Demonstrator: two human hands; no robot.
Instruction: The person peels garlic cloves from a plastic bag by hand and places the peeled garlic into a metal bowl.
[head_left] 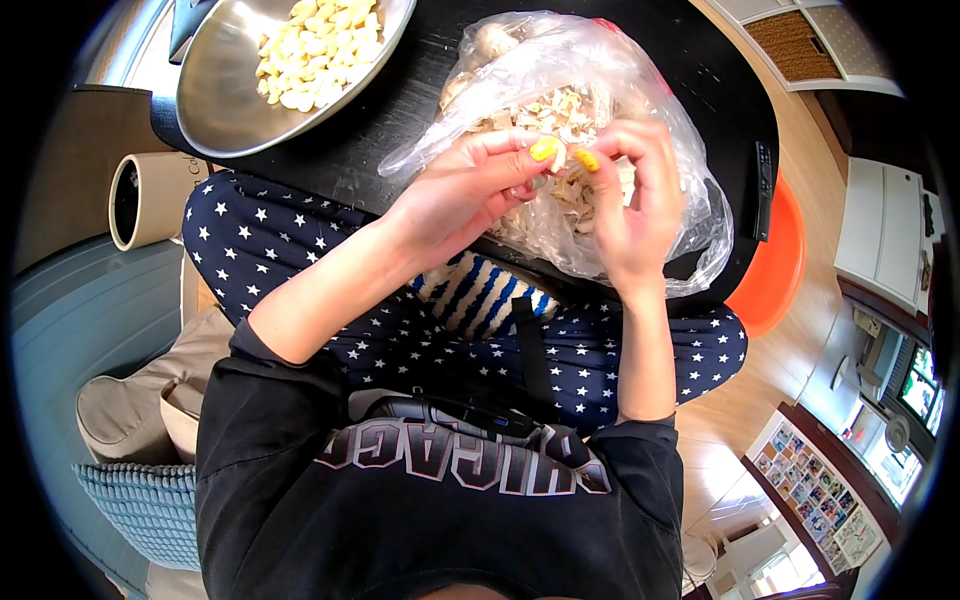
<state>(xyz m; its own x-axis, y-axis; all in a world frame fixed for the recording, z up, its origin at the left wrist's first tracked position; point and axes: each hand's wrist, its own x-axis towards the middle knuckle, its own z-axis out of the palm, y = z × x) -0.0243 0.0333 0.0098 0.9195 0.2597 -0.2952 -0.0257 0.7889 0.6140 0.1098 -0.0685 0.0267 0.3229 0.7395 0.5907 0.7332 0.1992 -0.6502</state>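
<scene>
Both hands meet above a clear plastic bag (pixel 690 220) that holds papery garlic skins (pixel 570 205) and some whole bulbs (pixel 492 42). Between thumb and fingers, my left hand (pixel 450 190) holds a small pale garlic clove (pixel 558 160). My right hand (pixel 642 195) is pinched right beside the clove, thumb against fingertips; whatever is in that pinch is too small to make out. To the upper left, a wide steel bowl (pixel 215 95) contains a heap of peeled garlic cloves (pixel 320 50).
The black table (pixel 425 60) carries the bowl and bag, with a remote control (pixel 763 190) on its right edge. An orange chair (pixel 775 265) stands beyond that edge. At the left are a beige cylindrical container (pixel 160 200) and a blue cushion (pixel 140 510).
</scene>
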